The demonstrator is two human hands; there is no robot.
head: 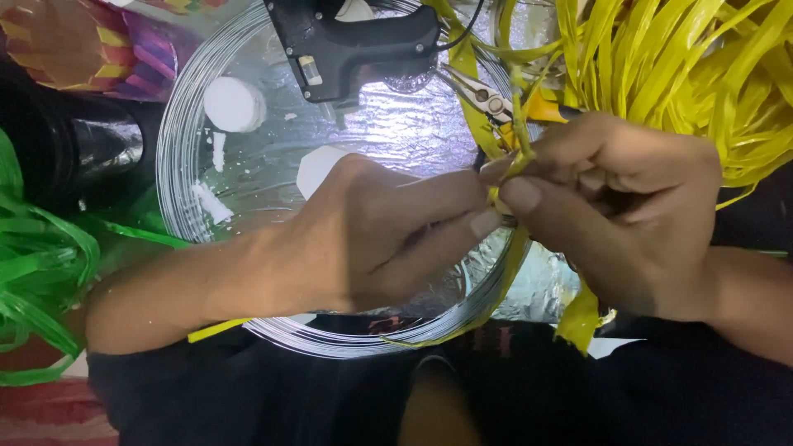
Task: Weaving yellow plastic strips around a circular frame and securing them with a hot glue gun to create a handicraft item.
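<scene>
Pinching a yellow strip [519,136] between thumb and fingertips, your left hand [388,235] and right hand [628,211] meet at the middle of the view, fingers clenched on it from both sides. The strip's long axis runs near upright in the picture: its lower end hangs down past your right wrist, and its upper end points away from you toward the pliers [496,101]. What sits right at the pinch is hard to make out; it may be a small fold or knot in the strip.

Under your hands lies a wire coil [178,165], a wide ring of many silver turns lying flat. Inside the ring, on crinkled foil [396,124], sit a white disc [234,104], a white piece [318,169] partly hidden by your left hand, and some white crumbs.

Farther off, a black glue gun [355,41] rests across the coil's far edge, nozzle pointing left. A heap of yellow strips [661,58] fills the far right; green strips [37,272] lie at the left.
</scene>
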